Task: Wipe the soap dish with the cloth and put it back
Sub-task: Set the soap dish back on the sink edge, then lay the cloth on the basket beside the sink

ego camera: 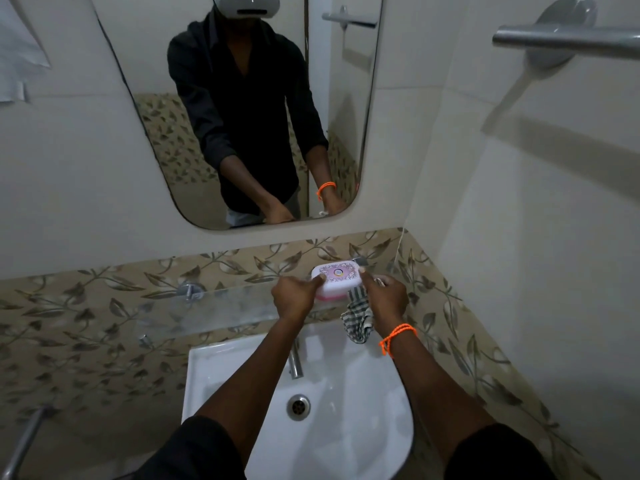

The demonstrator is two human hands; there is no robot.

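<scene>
The soap dish (337, 278) was white on top, with a dark scrolling pattern round a small coloured spot in the middle, and pink along its lower edge. The cloth (356, 320) was checked in dark and pale. An orange cord (398, 336) ringed one wrist, and the sleeves (194, 452) were black. The sink (221, 368) was white. The wall tiles (104, 306) were beige, patterned with grey-brown leaves and vines.

— What is the person wearing?
— Black sleeves (194, 452) pushed up both forearms, and a twisted orange thread bracelet (396, 336) knotted round the right wrist.
— Anything on the head?
— A white headset (246, 5), seen in the mirror.
</scene>
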